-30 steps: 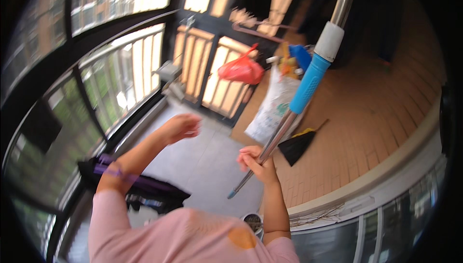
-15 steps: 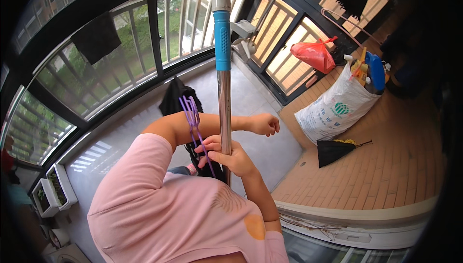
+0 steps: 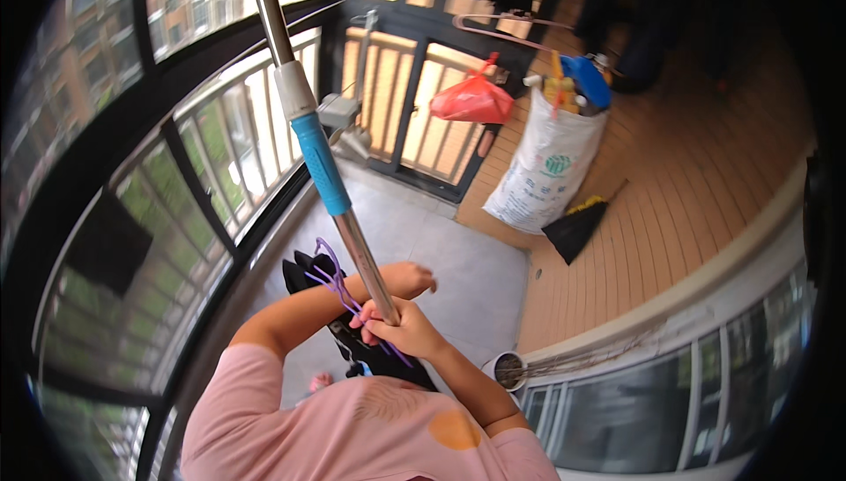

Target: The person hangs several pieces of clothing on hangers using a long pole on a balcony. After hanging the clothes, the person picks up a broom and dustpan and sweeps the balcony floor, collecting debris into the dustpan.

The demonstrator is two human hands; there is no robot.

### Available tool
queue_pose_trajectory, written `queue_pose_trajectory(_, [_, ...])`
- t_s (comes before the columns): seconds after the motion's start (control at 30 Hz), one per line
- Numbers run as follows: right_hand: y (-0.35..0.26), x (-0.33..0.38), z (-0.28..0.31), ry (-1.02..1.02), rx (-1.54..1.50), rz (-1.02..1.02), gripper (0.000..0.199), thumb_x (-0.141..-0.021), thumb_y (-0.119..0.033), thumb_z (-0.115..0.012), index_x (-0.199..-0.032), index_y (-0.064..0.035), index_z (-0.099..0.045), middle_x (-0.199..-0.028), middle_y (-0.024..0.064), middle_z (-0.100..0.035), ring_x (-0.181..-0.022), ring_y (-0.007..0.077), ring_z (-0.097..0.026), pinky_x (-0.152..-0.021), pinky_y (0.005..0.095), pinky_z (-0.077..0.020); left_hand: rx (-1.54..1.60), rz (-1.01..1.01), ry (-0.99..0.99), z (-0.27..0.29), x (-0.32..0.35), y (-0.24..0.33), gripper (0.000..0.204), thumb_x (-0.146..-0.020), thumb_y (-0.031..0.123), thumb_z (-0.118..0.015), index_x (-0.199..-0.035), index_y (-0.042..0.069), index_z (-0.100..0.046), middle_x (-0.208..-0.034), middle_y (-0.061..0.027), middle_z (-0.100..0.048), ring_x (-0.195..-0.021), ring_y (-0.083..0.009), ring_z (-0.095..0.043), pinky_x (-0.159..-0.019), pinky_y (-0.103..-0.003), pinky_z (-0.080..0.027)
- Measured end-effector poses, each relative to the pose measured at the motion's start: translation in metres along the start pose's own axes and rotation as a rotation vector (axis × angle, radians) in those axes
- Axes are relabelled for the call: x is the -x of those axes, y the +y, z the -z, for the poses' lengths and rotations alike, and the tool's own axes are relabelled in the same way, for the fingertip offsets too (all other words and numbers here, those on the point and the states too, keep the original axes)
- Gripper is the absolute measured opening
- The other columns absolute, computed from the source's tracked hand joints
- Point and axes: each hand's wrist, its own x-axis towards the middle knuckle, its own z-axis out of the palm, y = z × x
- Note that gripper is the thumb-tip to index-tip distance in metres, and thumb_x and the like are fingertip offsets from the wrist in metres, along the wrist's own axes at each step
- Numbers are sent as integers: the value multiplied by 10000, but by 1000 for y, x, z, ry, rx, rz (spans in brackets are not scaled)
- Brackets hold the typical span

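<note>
Pole (image 3: 339, 208) clamped in right hand (image 3: 398, 329); top cut off; left hand (image 3: 407, 280) grip unclear.

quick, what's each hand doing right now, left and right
Left hand: fingers curled, empty as far as shows; purple plastic hangers hang on that forearm.
Right hand: closed around the silver metal pole with the blue grip.

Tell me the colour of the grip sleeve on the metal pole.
The grip sleeve is bright blue, below a white collar; the head view shows it.

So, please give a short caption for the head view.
Right hand grips a pole; purple hangers hang on the left arm.
</note>
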Motion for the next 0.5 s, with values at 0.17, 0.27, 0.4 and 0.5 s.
queue_pose_trajectory(0.17, [-5, -23, -11, 192, 96, 42, 76, -807, 16, -467, -859, -6, -517, -870, 117, -591, -655, 119, -551, -582, 237, -451, 1372, 572, 48, 82, 106, 51, 398, -757, -7, -464, -1153, 32, -439, -1104, -158, -493, -1003, -284, -500, -870, -375, -383])
queue_pose_trajectory(0.27, [-8, -30, -29, 240, 150, 10, 77, -811, 13, -473, -874, -2, -514, -892, 144, -595, -655, 123, -559, -586, 233, -457, 2302, 456, 487, 113, 134, 74, 430, -817, 113, -458, -1231, 46, -364, -1153, -172, -477, -1090, -310, -452, -959, -433, -323])
queue_pose_trajectory(0.4, [-10, -40, -56, 273, 73, 71, 79, -817, 15, -471, -880, 0, -516, -893, 150, -594, -699, 139, -571, -632, 246, -471, 2206, 675, 647, 113, 144, 51, 240, -864, 265, -468, -966, 55, -526, -922, -112, -578, -881, -254, -559, -803, -373, -458])
queue_pose_trajectory(0.5, [5, -38, -56, 332, 54, 92, 83, -814, 17, -476, -884, 3, -518, -898, 139, -593, -764, 152, -583, -680, 261, -482, 2151, 654, 504, 117, 150, 46, 228, -874, 231, -453, -1002, 60, -531, -906, -102, -587, -841, -243, -575, -783, -360, -468])
